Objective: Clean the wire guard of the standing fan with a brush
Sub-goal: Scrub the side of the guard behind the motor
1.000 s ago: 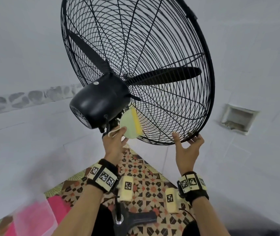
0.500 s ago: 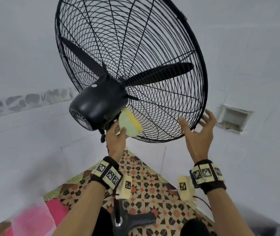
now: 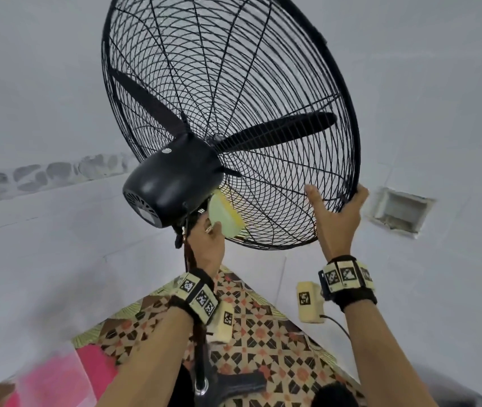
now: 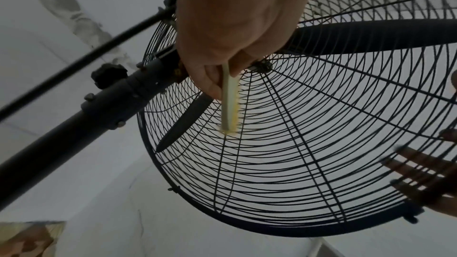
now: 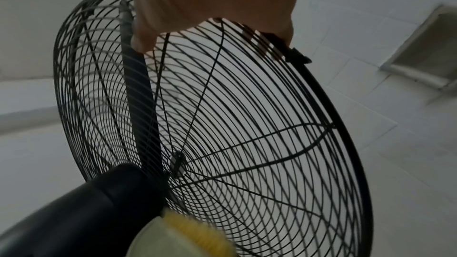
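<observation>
Black round wire guard of the standing fan: sitting overhead against white tiled walls, its top edge running out of the head view. Black dome-shaped motor housing: projecting from the guard's rear, left of centre. Left hand: pinching a pale-green flat brush with yellow bristles, bristles pressing against the rear wires just below the housing; fingers partly hiding the handle. Right hand: gripping the guard's lower right rim, fingertips disappearing behind the wires. Black fan pole: lower part being cut off.
</observation>
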The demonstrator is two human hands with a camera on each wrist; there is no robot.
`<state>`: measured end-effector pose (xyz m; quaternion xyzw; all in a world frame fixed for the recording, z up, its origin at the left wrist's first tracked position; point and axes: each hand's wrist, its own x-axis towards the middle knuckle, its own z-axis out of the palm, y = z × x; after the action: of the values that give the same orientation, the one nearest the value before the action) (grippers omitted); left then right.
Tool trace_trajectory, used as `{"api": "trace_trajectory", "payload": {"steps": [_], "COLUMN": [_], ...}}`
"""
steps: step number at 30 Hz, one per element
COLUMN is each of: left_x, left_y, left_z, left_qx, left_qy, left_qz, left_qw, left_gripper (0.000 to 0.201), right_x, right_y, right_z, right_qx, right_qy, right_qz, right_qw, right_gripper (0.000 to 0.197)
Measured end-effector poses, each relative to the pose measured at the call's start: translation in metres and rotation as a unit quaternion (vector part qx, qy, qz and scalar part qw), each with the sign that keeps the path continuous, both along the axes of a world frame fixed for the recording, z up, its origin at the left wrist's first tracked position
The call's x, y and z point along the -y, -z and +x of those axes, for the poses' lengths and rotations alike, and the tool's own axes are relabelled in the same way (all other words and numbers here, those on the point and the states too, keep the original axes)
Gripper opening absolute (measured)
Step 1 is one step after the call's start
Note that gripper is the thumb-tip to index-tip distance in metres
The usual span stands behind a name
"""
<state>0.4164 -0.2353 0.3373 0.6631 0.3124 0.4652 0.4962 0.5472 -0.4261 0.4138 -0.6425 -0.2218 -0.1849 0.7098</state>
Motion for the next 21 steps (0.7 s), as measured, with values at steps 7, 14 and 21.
{"api": "trace_trajectory", "payload": {"steps": [7, 14, 21], "left_x": [0.004, 0.028, 0.026], "left_y": [0.002, 0.002, 0.001], "left_z": [-0.007, 0.005, -0.001], "left_qx": [0.063, 0.046, 0.083], "left_qy": [0.072, 0.001, 0.029], "left_qz": [0.012, 0.003, -0.062], "left_qw": [0.995, 0.999, 0.994], "left_gripper": [0.034, 0.036, 0.033], "right_x": [-0.005, 0.002, 0.006], "right_y": [0.008, 0.008, 0.013], "right_z": [-0.004, -0.004, -0.007], "right_qx": [-0.016, 0.007, 0.009], "right_qy": [0.009, 0.001, 0.005], "right_qz": [0.014, 0.000, 0.003], "right_qw": [1.000, 1.000, 1.000], "right_gripper": [0.091, 0.082, 0.086]}}
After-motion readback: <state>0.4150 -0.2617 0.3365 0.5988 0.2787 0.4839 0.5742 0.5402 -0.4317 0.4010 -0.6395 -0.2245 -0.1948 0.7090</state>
